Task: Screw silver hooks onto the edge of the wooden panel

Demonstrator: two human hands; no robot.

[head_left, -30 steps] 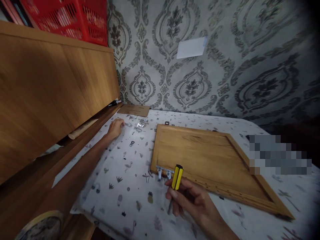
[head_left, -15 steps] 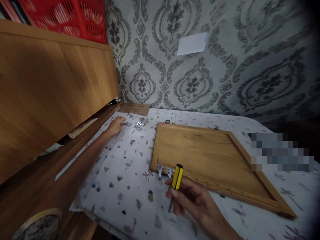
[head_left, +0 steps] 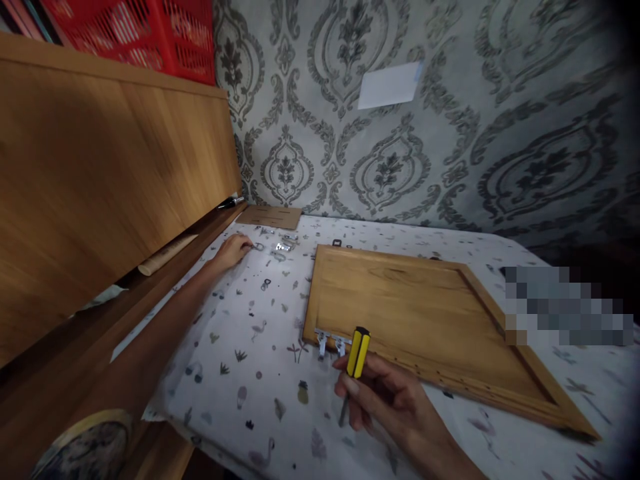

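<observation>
In my right hand (head_left: pixel 387 400) is a screwdriver with a yellow and black handle (head_left: pixel 358 353). Its handle points up and its metal shaft points down past my fingers. Close by, two metal hinges (head_left: pixel 331 343) sit along the near edge of a framed wooden panel (head_left: pixel 395 307), at its left corner. My left hand (head_left: pixel 233 251) rests far off on the white patterned cloth, fingertips drawn together beside several small metal fittings (head_left: pixel 281 248). Whatever those fingers pinch, if anything, is too small to make out.
A brown cardboard piece (head_left: pixel 269 217) lies by the wall. On the left stands a wooden cabinet (head_left: pixel 115 140) with a red basket (head_left: pixel 185 40) on top; a rolled tube (head_left: pixel 163 257) lies below. A pixelated patch (head_left: pixel 560 307) covers something on the right.
My left fingers have closed together near the fittings, where they were more stretched out before. The right hand keeps the screwdriver in nearly the same place.
</observation>
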